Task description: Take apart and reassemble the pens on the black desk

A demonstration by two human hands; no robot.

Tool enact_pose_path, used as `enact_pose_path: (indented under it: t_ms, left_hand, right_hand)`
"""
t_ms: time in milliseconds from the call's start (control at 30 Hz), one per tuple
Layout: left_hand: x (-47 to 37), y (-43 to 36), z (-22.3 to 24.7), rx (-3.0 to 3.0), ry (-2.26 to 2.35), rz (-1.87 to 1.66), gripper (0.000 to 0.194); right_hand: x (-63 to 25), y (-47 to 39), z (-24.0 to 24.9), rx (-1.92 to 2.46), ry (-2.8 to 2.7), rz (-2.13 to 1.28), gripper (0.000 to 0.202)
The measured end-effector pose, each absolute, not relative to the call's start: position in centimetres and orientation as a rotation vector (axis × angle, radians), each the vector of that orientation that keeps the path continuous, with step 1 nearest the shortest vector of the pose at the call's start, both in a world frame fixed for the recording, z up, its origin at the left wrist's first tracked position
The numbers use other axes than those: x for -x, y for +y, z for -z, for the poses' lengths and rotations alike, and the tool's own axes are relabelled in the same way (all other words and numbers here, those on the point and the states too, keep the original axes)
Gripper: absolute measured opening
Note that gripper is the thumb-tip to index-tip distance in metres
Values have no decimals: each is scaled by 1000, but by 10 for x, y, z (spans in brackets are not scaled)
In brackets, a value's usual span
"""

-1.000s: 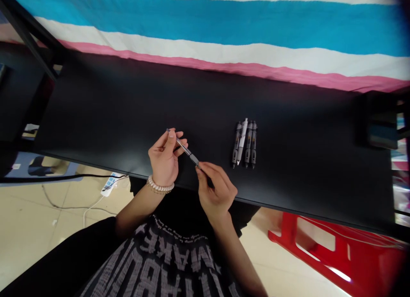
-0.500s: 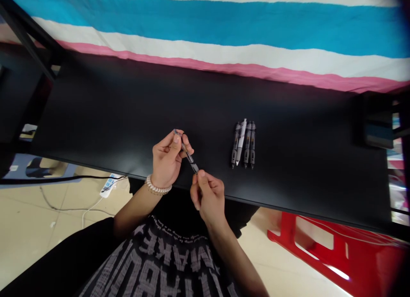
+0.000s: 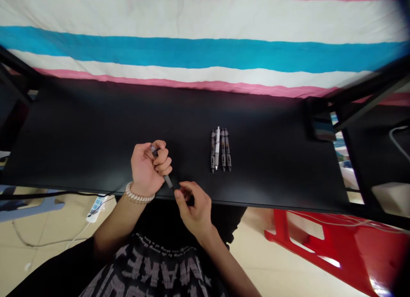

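Note:
My left hand (image 3: 149,167) is wrapped round a dark pen (image 3: 168,181), whose clear upper end shows by the thumb and whose grey grip points down to the right. Close to that lower tip is my right hand (image 3: 195,205), with thumb and forefinger bent near each other; whether something small is between them cannot be made out. To the right, several pens lie side by side on the black table: a white and grey pen (image 3: 217,147) and dark ones, among them a dark pen (image 3: 227,149) at the right end of the row.
A dark box-like object (image 3: 323,124) stands at the back right of the table (image 3: 96,126). Behind hangs a striped cloth (image 3: 192,53). A red stool (image 3: 346,246) is below on the right, a power strip (image 3: 96,208) on the floor at left.
The view has shifted, moving the table scene leftward. My left fingers have closed round the pen, which my fingertips held before. My right hand has come away from the pen's grip, down to its tip.

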State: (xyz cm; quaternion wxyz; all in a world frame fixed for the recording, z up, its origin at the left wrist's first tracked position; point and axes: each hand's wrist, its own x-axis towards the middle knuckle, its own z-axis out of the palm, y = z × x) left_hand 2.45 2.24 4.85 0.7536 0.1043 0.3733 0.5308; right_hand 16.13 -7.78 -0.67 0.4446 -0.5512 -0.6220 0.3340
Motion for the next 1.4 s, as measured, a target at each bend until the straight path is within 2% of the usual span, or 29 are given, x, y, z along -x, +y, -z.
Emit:
enact_pose_path:
  t_ms: [200, 300, 333, 400, 567, 767, 867, 1100, 1400]
  left_hand:
    - [-61, 41, -24, -419, 932, -985, 37]
    - [-76, 35, -12, -726, 1107, -1033, 48]
    - [-77, 31, -9, -844, 1171, -1031, 57]
    - [-76, 21, -4, -1091, 1239, -1009, 71]
    - [-62, 4, 1, -1825, 1395, -867, 65]
    - [-68, 10, 4, -2371, 1357, -468, 104]
    - [-70, 12, 7, -2526, 1345, -369, 102]
    - [-45, 9, 7, -2614, 1361, -294, 79]
    - [-19, 10, 6, -2551, 1362, -337, 79]
  right_hand:
    - [-208, -59, 10, 1553, -1473, -399, 8]
    - [-234, -39, 13, 1736, -1393, -190, 19]
    - [-242, -32, 15, 1796, -1378, -175, 26]
    - [-255, -18, 17, 1868, -1381, -226, 37]
    - [-261, 3, 18, 1815, -1480, -411, 38]
    - [-238, 9, 18, 1618, -1627, -605, 34]
    - [-223, 9, 19, 1531, -1617, -686, 36]
    - [-193, 3, 18, 1463, -1495, -781, 38]
    - [-167, 1, 18, 1413, -1500, -770, 33]
